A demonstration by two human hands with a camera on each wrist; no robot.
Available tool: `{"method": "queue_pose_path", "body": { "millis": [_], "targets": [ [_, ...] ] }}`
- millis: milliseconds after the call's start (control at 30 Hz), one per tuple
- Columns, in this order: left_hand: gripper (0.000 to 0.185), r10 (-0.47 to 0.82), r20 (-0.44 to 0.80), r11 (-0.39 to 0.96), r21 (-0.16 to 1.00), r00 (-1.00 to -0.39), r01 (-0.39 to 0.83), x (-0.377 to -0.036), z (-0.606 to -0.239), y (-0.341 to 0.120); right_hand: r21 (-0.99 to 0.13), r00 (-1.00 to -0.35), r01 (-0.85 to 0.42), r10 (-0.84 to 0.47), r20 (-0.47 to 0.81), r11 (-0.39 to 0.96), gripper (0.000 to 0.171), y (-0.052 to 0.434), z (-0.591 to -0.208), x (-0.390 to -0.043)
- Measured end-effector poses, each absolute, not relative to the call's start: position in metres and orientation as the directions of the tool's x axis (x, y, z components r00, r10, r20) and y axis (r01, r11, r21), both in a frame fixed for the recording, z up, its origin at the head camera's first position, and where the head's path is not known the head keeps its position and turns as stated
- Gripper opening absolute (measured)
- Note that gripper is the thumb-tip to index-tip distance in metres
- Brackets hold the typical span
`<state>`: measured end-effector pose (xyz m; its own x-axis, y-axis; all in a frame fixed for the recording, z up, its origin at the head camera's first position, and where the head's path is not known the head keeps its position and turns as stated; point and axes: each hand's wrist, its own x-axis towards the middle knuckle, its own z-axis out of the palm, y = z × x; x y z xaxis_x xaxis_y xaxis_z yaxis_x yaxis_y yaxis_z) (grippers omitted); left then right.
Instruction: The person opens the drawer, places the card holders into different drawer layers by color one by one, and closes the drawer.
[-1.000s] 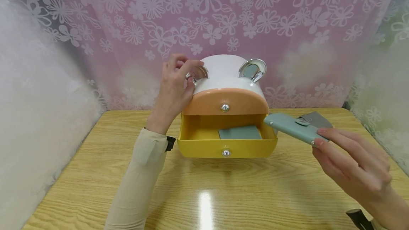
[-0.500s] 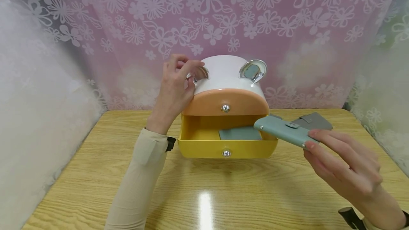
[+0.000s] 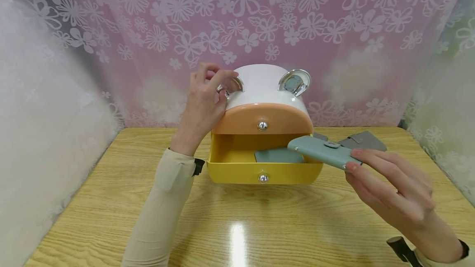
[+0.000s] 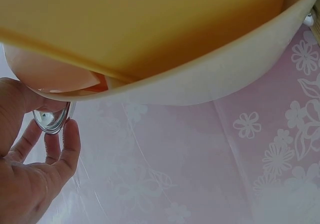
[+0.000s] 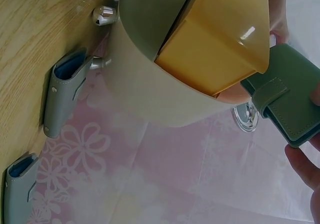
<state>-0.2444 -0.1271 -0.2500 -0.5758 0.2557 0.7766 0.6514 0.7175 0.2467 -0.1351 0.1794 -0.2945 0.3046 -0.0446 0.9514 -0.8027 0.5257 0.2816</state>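
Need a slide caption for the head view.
Left hand grips one silver ear; right hand holds a green case near the open yellow drawer.

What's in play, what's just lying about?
Likely in play:
teal wallet, in right hand
open yellow drawer
teal item inside it
white organizer, ear gripped by left hand

Apparently just lying about:
grey wallet, on the table
second grey wallet, nearer the organizer
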Motion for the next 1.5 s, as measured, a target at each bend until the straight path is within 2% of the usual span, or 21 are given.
{"method": "queue_pose_path", "body": {
  "millis": [467, 1067, 1500],
  "targets": [
    [0.038, 0.249, 0.779, 0.709, 0.257, -0.575, 0.656, -0.246, -0.251, -0.128, 0.262, 0.222, -0.824, -0.138, 0.965, 0.502, 0.009, 0.175, -0.3, -0.133],
    [0.037, 0.246, 0.763, 0.724, 0.265, -0.598, 0.637, -0.244, -0.25, -0.127, 0.277, 0.22, -0.84, -0.175, 0.96, 0.466, 0.01, 0.166, -0.306, -0.141],
    [0.037, 0.251, 0.768, 0.723, 0.255, -0.589, 0.642, -0.244, -0.249, -0.127, 0.305, 0.231, -0.834, -0.211, 0.95, 0.461, 0.012, 0.158, -0.308, -0.146]
  ]
}}
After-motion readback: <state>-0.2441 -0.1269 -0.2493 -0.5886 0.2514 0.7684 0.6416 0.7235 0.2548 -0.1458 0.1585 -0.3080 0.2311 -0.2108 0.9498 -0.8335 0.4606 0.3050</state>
